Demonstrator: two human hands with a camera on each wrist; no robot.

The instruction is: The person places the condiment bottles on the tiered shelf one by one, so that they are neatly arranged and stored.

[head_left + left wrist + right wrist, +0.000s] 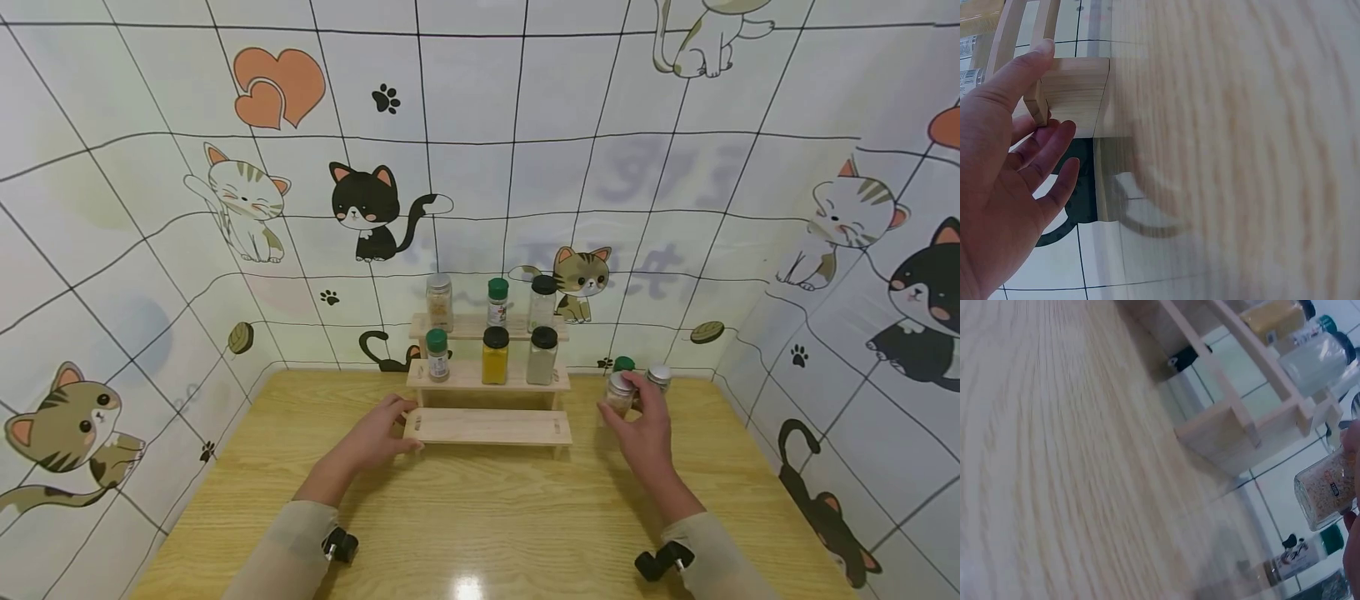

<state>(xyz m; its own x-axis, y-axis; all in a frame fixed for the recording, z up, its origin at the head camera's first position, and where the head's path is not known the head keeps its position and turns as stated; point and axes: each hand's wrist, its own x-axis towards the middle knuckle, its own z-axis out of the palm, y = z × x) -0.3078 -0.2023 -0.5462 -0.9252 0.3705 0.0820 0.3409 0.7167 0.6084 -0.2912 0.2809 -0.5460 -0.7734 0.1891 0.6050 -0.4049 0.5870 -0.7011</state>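
Note:
My left hand point(377, 435) grips the left end of the lowest step of a three-tier wooden spice rack point(487, 426). In the left wrist view the thumb lies on top of the plank and fingertips curl beneath it. Right of the rack, my right hand point(648, 429) holds a glass spice jar point(619, 400) by its silver-lid end. The right wrist view shows this jar point(1325, 490) tilted, off the table, with pale pinkish grains inside. Just behind that hand stand a green-capped jar point(623, 364) and another silver-lidded jar point(659, 377).
On the middle tier stand a green-capped jar point(437, 355), a yellow-filled jar point(495, 357) and a black-capped jar point(542, 357). The top tier bears a silver-lidded jar point(439, 303), a green-capped jar point(497, 303) and a black-capped jar point(542, 303). A cat-patterned sheet surrounds the wooden table point(465, 517).

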